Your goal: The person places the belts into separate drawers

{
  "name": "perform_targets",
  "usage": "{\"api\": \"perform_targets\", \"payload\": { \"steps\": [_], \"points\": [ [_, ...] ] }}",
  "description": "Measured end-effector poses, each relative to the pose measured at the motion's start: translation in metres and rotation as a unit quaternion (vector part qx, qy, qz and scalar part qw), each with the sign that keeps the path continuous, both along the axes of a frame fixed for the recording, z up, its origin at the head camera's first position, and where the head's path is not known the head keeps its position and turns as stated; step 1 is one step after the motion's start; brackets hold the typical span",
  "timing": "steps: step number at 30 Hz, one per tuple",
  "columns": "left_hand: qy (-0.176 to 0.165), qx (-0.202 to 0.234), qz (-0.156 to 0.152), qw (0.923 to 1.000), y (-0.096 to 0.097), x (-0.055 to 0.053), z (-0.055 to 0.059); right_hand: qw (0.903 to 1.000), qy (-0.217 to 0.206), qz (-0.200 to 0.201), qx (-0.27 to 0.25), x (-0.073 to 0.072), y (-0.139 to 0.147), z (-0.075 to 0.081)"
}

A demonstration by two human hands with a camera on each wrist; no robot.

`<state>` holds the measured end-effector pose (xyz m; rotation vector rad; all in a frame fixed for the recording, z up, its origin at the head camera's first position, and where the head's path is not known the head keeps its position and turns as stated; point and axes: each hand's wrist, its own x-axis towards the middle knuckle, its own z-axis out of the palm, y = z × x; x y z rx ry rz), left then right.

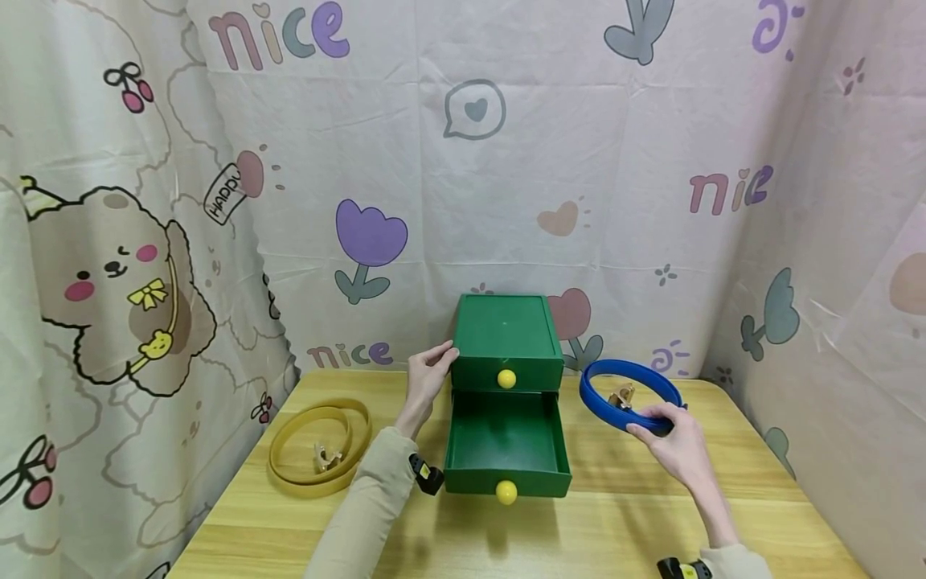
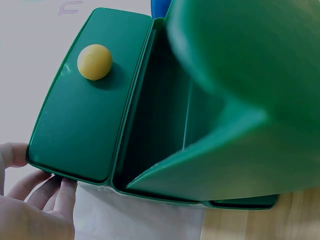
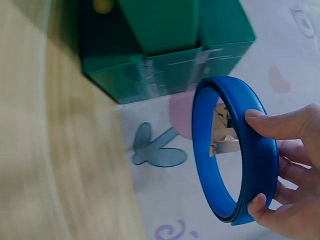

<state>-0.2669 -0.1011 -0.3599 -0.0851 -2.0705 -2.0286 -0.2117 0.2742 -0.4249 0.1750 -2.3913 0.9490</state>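
Observation:
A green two-drawer box (image 1: 506,326) with yellow knobs stands on the table. Its lower drawer (image 1: 506,446) is pulled out, its inside visible. My left hand (image 1: 427,379) grips the box's upper left front corner; in the left wrist view, fingers also lie along the side of the upper drawer front (image 2: 80,115). To the right, my right hand (image 1: 676,442) holds a coiled blue belt (image 1: 604,406) above the table, thumb and fingers on its band. A gold-toned buckle (image 3: 222,130) shows inside the blue coil.
A coiled yellow belt (image 1: 278,466) with a metal buckle (image 1: 327,457) lies on the wooden table (image 1: 608,531) at the left. Printed cloth curtains (image 1: 499,177) hang behind the table and at both sides.

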Motion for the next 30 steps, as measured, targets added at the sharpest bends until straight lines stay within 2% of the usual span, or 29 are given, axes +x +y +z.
{"api": "perform_targets", "payload": {
  "steps": [12, 22, 26, 30],
  "points": [
    [-0.002, 0.001, 0.002, 1.0, 0.0, 0.0, 0.001, 0.9995, -0.011, 0.031, -0.002, 0.022, 0.007, 0.025],
    [-0.003, -0.009, 0.008, 0.9999, 0.001, 0.002, 0.002, 0.9964, -0.055, 0.062, -0.02, 0.039, 0.012, 0.041],
    [-0.005, -0.011, 0.009, 0.9999, 0.002, -0.001, 0.0, 0.995, -0.053, 0.083, -0.021, 0.046, 0.012, 0.048],
    [-0.004, -0.01, 0.009, 0.9999, 0.0, -0.016, -0.013, 0.993, -0.057, 0.103, -0.008, 0.052, 0.011, 0.055]
  ]
}}
